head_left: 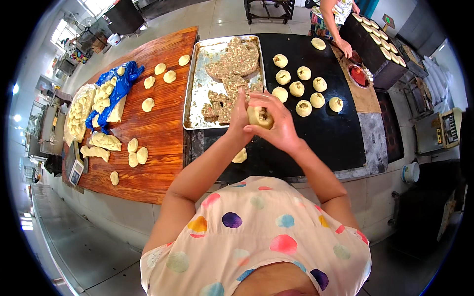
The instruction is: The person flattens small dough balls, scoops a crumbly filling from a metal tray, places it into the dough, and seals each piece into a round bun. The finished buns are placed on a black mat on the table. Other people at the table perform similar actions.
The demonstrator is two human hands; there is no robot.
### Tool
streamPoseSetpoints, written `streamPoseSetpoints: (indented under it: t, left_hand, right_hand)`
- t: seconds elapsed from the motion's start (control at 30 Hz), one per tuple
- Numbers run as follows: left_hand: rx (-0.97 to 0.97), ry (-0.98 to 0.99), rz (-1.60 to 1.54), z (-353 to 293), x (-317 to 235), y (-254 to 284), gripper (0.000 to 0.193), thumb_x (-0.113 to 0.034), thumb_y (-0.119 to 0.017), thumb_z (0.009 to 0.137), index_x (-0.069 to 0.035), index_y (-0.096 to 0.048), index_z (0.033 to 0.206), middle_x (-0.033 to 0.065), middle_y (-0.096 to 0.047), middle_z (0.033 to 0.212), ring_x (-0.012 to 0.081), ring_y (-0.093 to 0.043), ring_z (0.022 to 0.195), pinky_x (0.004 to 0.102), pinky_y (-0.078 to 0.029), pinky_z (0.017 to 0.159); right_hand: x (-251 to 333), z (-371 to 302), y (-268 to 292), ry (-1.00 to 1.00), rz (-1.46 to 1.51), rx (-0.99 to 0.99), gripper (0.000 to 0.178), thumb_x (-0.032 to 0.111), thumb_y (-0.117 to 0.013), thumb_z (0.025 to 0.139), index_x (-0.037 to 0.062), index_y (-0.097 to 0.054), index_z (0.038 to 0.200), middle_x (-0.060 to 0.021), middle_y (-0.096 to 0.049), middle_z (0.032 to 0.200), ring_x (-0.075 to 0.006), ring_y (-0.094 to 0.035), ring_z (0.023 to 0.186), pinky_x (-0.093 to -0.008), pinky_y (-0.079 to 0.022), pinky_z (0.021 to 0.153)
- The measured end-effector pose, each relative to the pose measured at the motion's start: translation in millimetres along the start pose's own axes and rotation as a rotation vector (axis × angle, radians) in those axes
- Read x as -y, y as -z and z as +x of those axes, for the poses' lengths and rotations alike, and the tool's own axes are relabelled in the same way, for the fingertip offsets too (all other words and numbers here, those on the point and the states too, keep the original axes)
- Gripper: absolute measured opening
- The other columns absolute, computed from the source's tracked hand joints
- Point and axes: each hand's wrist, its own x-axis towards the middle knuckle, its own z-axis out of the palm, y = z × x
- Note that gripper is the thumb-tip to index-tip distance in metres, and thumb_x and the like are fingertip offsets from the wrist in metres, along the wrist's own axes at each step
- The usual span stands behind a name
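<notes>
Both my hands hold one stuffed dough ball (259,117) over the black counter (331,133). My left hand (240,116) cups it from the left, and my right hand (276,121) wraps over it from the right with fingers pinching its top. Brownish filling shows in its open middle. Just behind my hands lies a metal tray (197,93) with minced meat filling (236,64). Several finished filled dough balls (303,89) sit in rows on the black counter to the right. One dough piece (240,156) lies under my left forearm.
A wooden board (158,133) on the left carries flattened dough discs (148,104), dough lumps (104,141) and a dough mass on blue plastic (116,89). A scale (75,170) sits at its edge. Another person (335,19) stands at the far right by a griddle with buns (377,39).
</notes>
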Motion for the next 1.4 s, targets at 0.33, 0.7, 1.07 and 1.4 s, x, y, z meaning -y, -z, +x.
streamPoseSetpoints:
  t: [0.33,0.7,1.07,1.4]
  left_hand:
    - [0.050,-0.032,-0.145,-6,15,-2,0.070,-0.059,-0.022,0.100,-0.001,-0.053,0.122,0.0180,-0.059,0.118,0.0295,-0.058,0.110,0.0440,-0.046,0.099]
    - [0.062,-0.024,-0.225,-20,1,-1,0.058,-0.054,-0.038,0.099,-0.003,-0.052,0.123,0.0128,-0.059,0.119,0.0251,-0.058,0.112,0.0370,-0.048,0.098]
    - [0.009,0.276,-0.065,10,-8,27,0.054,-0.061,-0.034,0.098,-0.014,-0.056,0.110,0.0093,-0.062,0.104,0.0213,-0.065,0.096,0.0408,-0.056,0.084]
    - [0.128,-0.036,-0.209,6,31,21,0.056,-0.055,-0.035,0.100,-0.006,-0.054,0.119,0.0110,-0.062,0.111,0.0220,-0.062,0.105,0.0381,-0.050,0.095]
  right_hand:
    - [-9,-11,-37,-0.316,0.271,-0.456,0.008,0.000,-0.067,0.085,0.0044,-0.061,0.088,-0.0079,-0.067,0.093,-0.0175,-0.063,0.092,-0.0354,-0.047,0.091]
    - [-15,-14,-45,-0.423,0.492,-0.476,0.012,0.008,-0.062,0.093,0.0020,-0.054,0.099,-0.0063,-0.063,0.089,-0.0114,-0.060,0.087,-0.0278,-0.048,0.083]
    - [-18,7,-4,-0.147,0.050,0.235,0.054,0.021,-0.075,0.078,0.0053,-0.054,0.124,-0.0123,-0.055,0.135,-0.0280,-0.053,0.124,-0.0400,-0.040,0.105]
    - [-29,-28,-43,-0.206,0.093,-0.314,0.020,0.005,-0.055,0.093,-0.0006,-0.067,0.109,-0.0134,-0.069,0.110,-0.0265,-0.062,0.108,-0.0382,-0.043,0.100]
